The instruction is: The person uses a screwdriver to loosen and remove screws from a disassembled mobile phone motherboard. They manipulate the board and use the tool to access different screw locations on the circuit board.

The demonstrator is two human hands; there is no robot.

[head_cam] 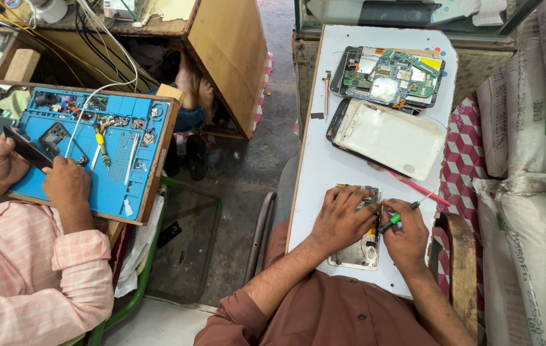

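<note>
The left hand [343, 218] presses its fingers flat on the opened phone [357, 247] to steady it while the right hand [406, 237], at its 3 o'clock, grips a green screwdriver [396, 218].

Right edge: stacked white woven sacks [545, 160], bulging, with green and grey print on their sides. Top of the white bench [324, 160]: an opened tablet [388, 75] showing a green circuit board and a yellow label patch [431, 63] at its upper right corner. Just below it, a white rectangular tablet back panel [389, 138] in a dark frame. Left edge: a dark, flat phone-like screen [26, 148], seemingly unlit, held by a co-worker's hands over a blue mat [119, 186].
</note>
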